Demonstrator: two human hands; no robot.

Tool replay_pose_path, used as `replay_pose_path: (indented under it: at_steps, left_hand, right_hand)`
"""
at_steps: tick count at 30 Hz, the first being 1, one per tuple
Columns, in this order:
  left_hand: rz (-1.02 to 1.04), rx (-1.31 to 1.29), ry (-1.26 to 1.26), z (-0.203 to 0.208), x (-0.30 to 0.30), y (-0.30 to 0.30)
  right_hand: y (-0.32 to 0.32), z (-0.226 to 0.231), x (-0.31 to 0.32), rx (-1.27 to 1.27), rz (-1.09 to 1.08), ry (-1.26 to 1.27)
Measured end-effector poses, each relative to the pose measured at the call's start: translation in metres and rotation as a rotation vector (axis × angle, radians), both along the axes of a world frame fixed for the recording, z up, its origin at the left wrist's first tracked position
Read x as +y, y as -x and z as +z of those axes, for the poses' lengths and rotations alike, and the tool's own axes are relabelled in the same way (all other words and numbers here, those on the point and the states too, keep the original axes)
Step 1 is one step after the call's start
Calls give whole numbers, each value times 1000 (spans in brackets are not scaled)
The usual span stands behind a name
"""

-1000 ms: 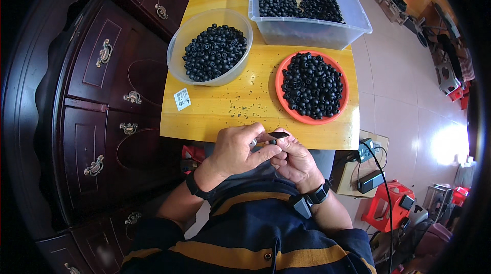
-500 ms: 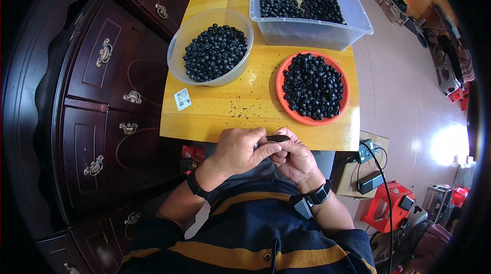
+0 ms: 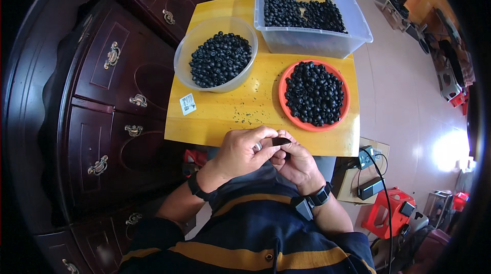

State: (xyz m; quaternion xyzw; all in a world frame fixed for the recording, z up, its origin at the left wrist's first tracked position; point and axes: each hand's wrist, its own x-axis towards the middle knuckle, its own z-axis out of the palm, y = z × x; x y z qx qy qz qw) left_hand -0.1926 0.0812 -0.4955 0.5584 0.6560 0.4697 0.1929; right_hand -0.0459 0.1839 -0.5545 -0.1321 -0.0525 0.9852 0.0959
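Both hands meet just in front of the table's near edge. My left hand (image 3: 239, 152) is closed around a thin, dark, blade-like tool (image 3: 280, 141), its curved dark end showing between the hands. A ring sits on one of its fingers. My right hand (image 3: 298, 164) is pinched at the far side of the blade; what its fingertips hold is hidden. Beyond them an orange-red round tray (image 3: 282, 101) bears a heap of small black rubbery round parts (image 3: 314, 92) with holes. More such parts fill a round translucent tub (image 3: 180, 56) and a larger translucent rectangular bin (image 3: 312, 44).
The yellow table (image 3: 204, 128) has dark crumbs scattered near its middle and a white printed label (image 3: 187, 104) at left. Dark wooden drawers (image 3: 92, 105) stand close on the left. At right are a cardboard box (image 3: 353, 187) with power adapters and cables, and a red plastic stool (image 3: 383, 212).
The table and its containers sit slightly lower and further right in view. Both hands stay together, and the blade now shows turned a little differently between the fingers.
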Motion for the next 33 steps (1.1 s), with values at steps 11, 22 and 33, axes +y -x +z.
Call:
replay_pose_path:
  at_steps: [11,22,33]
  left_hand:
    - [406,240,-158,51,21,55]
    - [34,179,120,3,0,-18]
    - [178,-244,-16,4,-6,-22]
  right_hand:
    - [0,18,4,-97,11,87]
    - [2,24,2,-22,11,63]
    - [0,16,2,2,29,35]
